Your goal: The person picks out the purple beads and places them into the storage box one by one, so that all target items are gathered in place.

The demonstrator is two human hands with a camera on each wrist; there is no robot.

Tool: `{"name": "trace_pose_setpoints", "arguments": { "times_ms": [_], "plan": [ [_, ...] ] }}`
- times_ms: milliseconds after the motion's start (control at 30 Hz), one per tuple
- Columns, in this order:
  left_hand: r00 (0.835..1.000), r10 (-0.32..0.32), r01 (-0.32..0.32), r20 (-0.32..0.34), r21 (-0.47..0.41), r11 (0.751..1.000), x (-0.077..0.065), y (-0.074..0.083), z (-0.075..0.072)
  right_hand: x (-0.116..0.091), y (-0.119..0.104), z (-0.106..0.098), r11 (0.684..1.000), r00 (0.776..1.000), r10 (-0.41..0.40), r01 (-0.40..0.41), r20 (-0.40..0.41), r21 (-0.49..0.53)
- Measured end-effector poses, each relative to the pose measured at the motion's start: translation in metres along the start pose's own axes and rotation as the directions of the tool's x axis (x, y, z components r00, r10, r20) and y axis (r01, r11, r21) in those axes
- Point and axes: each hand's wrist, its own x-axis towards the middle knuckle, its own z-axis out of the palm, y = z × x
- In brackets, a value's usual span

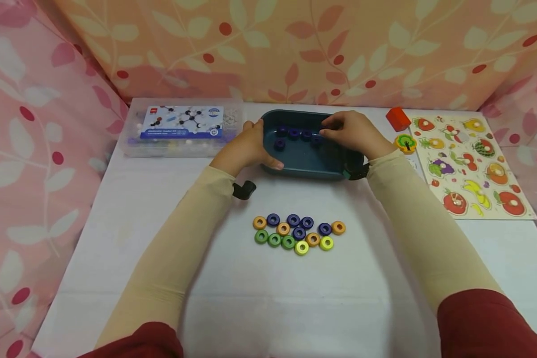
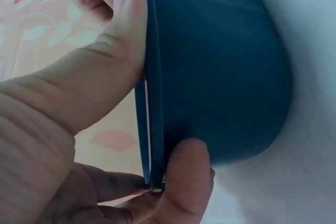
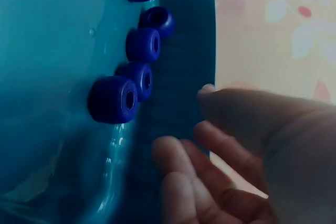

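A dark teal plastic basin (image 1: 309, 161) stands toward the back of the table. My left hand (image 1: 246, 146) grips its left end, thumb along the rim and fingertips against the outer wall (image 2: 226, 66) in the left wrist view. Inside, several dark blue ring beads (image 3: 110, 99) lie mostly in a row along the far side. Over the right part of the basin is my right hand (image 1: 351, 132), its fingers loosely bent and apart from the thumb, holding nothing. In the right wrist view its fingertips (image 3: 170, 153) are inside the rim, a short way from the nearest bead.
In front of the basin lie loose beads: dark blue (image 1: 299, 233), orange (image 1: 313, 239), green (image 1: 274, 241) and yellow (image 1: 326, 242). A clear molecular model kit box (image 1: 183, 122) is at back left. Right stand a red block (image 1: 398, 119), a tree piece (image 1: 405, 143) and a fruit puzzle board (image 1: 467, 191).
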Motion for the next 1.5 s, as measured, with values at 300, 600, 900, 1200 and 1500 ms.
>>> {"name": "trace_pose_setpoints", "arguments": {
  "times_ms": [300,600,900,1200,1500],
  "plan": [
    [1.000,0.010,-0.010,-0.008,-0.011,1.000,0.001,0.000,0.002,-0.054,-0.013,-0.005,0.996,0.999,-0.008,0.012,-0.049,0.086],
    [1.000,0.007,-0.007,-0.005,-0.009,1.000,0.001,0.000,0.001,-0.125,-0.002,0.040,0.970,0.973,-0.193,0.170,0.124,0.173],
    [1.000,0.019,-0.019,-0.010,0.002,1.000,0.001,-0.001,0.000,-0.143,0.022,0.083,0.961,0.936,-0.242,0.195,0.257,0.195],
    [1.000,0.017,-0.017,-0.014,0.011,1.000,0.003,-0.003,0.001,-0.144,0.025,0.085,0.958,0.915,-0.248,0.183,0.317,0.221],
    [1.000,0.025,-0.025,-0.013,0.004,1.000,0.003,-0.003,0.001,-0.138,0.024,0.079,0.940,0.922,-0.295,0.233,0.249,0.250]
  ]
}}
